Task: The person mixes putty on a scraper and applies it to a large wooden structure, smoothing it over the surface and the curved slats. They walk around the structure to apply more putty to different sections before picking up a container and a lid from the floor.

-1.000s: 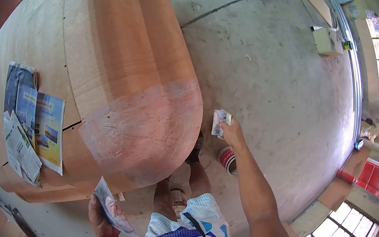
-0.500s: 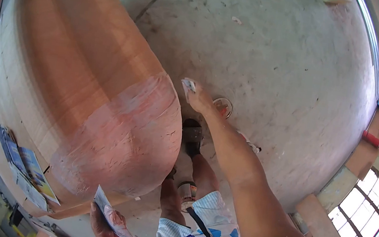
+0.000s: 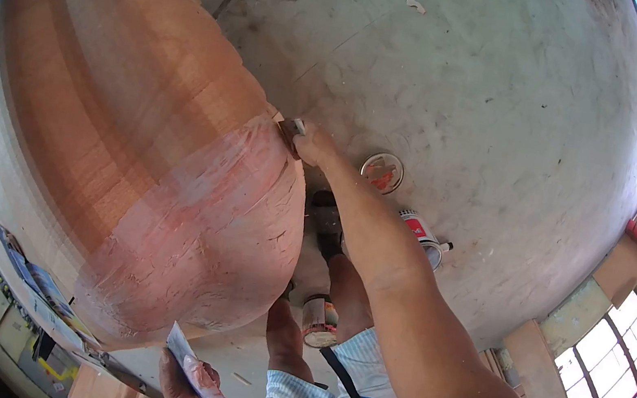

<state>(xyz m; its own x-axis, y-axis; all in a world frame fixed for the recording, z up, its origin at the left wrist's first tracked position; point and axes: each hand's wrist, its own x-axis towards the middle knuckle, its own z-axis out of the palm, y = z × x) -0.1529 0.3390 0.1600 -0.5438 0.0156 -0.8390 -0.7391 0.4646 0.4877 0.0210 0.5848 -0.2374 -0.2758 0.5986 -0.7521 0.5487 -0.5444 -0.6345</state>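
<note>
A large rounded wooden form [image 3: 149, 67] fills the left side, its near end coated with rough pink filler [image 3: 205, 240]. My right hand [image 3: 314, 146] grips a flat spreader [image 3: 290, 132], pressed to the form's right edge where the pink coat begins. Low in the view, my left hand [image 3: 178, 392] is closed around a thin flat board [image 3: 185, 348]. A lump of pink filler [image 3: 203, 373] sits on that board. Part of the spreader is hidden behind my fingers.
On the floor are a round lid [image 3: 382, 173] smeared with red, a red-and-white can [image 3: 422, 233] lying near it, and another can [image 3: 320, 323] by my legs. Printed papers [image 3: 35, 276] rest against the form's left side. Cardboard boxes [image 3: 110, 393] stand at lower left.
My right hand has moved left with the spreader, from beside the form onto its edge. My left hand still holds the board with the filler. The view has shifted slightly.
</note>
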